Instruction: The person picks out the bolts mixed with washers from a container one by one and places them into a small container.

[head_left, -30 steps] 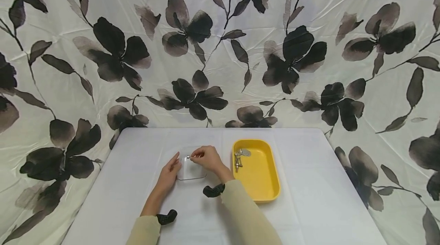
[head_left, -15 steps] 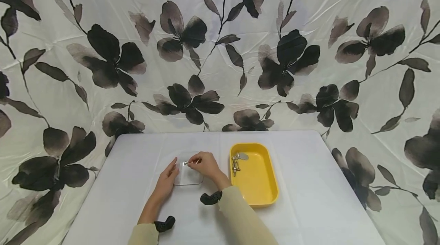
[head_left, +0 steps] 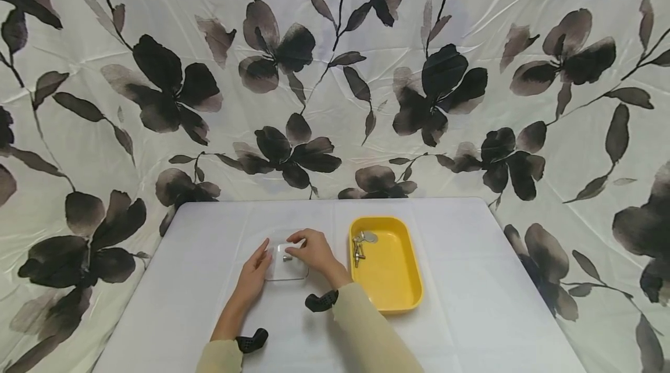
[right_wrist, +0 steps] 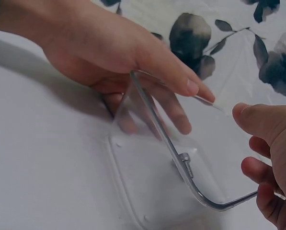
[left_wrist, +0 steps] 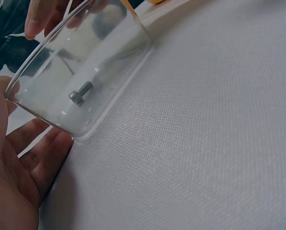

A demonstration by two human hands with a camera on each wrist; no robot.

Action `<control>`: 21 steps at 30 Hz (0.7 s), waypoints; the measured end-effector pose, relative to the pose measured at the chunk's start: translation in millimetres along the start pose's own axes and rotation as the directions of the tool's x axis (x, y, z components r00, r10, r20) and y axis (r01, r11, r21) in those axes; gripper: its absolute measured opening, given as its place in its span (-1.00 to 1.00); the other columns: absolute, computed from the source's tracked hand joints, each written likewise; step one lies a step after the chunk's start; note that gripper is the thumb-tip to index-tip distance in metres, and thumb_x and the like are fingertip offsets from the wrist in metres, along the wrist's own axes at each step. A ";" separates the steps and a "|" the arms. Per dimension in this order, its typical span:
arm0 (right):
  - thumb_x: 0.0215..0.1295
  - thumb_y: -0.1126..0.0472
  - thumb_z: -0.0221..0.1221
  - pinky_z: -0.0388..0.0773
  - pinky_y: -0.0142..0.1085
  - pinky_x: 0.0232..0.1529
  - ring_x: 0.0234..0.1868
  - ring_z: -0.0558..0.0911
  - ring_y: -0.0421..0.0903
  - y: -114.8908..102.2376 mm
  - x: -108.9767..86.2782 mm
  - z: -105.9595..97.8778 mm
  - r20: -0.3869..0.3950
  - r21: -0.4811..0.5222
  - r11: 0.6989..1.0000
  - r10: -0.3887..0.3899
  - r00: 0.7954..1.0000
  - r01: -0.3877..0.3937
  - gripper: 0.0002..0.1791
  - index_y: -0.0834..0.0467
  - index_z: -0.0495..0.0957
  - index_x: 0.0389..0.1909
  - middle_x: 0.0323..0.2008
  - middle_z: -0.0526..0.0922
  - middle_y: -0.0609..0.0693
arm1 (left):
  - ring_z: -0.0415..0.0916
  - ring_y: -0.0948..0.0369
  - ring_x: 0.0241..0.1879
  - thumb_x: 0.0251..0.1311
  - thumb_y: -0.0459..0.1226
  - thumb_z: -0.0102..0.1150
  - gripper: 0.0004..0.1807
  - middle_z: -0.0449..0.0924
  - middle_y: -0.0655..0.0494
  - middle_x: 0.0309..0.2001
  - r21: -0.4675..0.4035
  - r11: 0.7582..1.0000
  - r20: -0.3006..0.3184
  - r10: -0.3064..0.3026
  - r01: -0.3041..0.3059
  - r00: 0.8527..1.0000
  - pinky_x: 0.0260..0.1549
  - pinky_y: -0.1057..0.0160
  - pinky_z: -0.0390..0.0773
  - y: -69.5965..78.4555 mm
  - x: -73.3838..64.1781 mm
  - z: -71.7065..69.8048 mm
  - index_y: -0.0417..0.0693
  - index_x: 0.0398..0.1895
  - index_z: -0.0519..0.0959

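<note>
Pointing headfirst toward loose-fingered left hand [head_left: 252,274], bolt [left_wrist: 79,95] lies on side in clear box [right_wrist: 140,175]; right hand [head_left: 314,252] relaxed.

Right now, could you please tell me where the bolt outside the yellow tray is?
In the head view, the bolt lies inside the clear container, left of the yellow tray and between the left hand and right hand.

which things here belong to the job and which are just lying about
Likely in the job:
left hand
right hand
clear container
bolt lying inside it
yellow tray
metal parts in the tray

Likely just surroundings:
white table
floral cloth
black wrist devices
</note>
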State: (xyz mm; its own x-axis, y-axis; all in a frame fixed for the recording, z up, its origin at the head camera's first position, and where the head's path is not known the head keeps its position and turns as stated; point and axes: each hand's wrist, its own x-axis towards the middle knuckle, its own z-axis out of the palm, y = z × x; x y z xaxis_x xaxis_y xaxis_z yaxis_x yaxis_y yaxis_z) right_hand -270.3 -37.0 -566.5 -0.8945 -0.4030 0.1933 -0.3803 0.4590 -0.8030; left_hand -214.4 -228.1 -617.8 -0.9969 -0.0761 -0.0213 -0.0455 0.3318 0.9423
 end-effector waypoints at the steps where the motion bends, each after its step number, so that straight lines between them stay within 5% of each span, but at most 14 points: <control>1: 0.16 0.18 0.39 0.53 -0.47 -0.40 -0.40 0.55 -0.27 -0.4 0.1 -0.6 -0.003 -0.001 1.000 -0.006 1.000 0.006 -0.77 0.14 0.71 -0.16 -0.24 0.66 -0.05 | 0.21 -0.16 0.33 0.49 -0.12 -0.10 -0.43 0.28 -0.25 0.35 0.002 1.000 0.001 0.003 -0.003 1.000 0.27 -0.19 0.20 0.4 0.0 -0.3 0.08 0.51 0.14; 13: 0.18 0.16 0.38 0.53 -0.48 -0.33 -0.36 0.55 -0.28 -3.0 -0.3 -6.9 0.009 0.019 1.000 0.005 1.000 -0.005 -0.76 0.16 0.72 -0.16 -0.24 0.68 -0.09 | 0.16 -0.18 0.35 0.50 -0.11 -0.10 -0.43 0.24 -0.28 0.36 0.018 1.000 0.000 -0.009 0.009 1.000 0.29 -0.18 0.17 -1.6 -4.8 -1.9 0.04 0.51 0.15; 21: 0.19 0.14 0.37 0.54 -0.45 -0.39 -0.41 0.55 -0.26 -4.8 -0.8 -32.4 -0.002 0.056 0.998 0.032 0.999 -0.032 -0.80 0.08 0.72 -0.18 -0.28 0.66 -0.13 | 0.41 -0.06 0.17 0.50 -0.06 -0.13 -0.45 0.38 -0.17 0.27 0.063 0.998 -0.048 0.011 -0.008 0.999 0.07 -0.07 0.48 15.2 -3.3 -7.4 0.02 0.48 0.21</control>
State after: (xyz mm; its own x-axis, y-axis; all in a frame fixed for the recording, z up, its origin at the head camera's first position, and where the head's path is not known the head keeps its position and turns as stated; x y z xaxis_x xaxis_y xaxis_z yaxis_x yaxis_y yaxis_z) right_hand -275.4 -13.2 -544.5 -0.9067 -0.3866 0.1685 -0.3379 0.4269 -0.8388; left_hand -211.3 -229.8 -601.0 -0.9930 -0.1178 0.0050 -0.0417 0.3907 0.9196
